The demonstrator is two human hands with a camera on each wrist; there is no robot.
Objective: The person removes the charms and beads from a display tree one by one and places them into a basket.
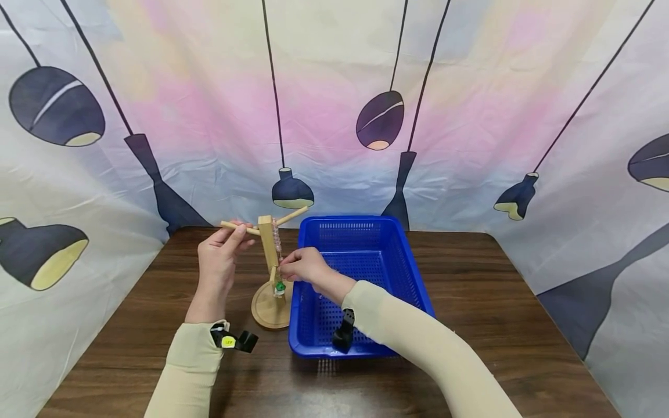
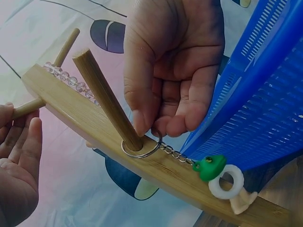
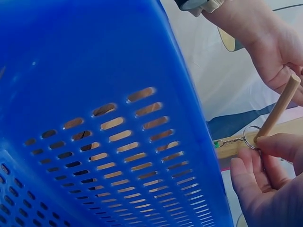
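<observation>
A wooden peg stand [image 1: 268, 241] with a round base stands beside the blue basket. My left hand [image 1: 216, 255] pinches one of its upper pegs [image 2: 28, 108] between thumb and fingers. A keychain's metal ring [image 2: 142, 154] encircles a lower peg [image 2: 106, 97], and my right hand [image 2: 175, 71] pinches the ring's edge near the peg's foot. From the ring, a short chain leads to a green piece [image 2: 210, 167] and a white ring-shaped piece [image 2: 227, 181]. A clear pinkish bead bracelet [image 2: 71, 80] hangs from another upper peg [image 1: 292, 216].
The blue plastic basket [image 1: 360, 353] with slotted walls stands right of the stand, under my right forearm. Both are on a dark wooden table [image 1: 470, 302]. A cloth backdrop [image 1: 334, 104] printed with lamps hangs behind the table.
</observation>
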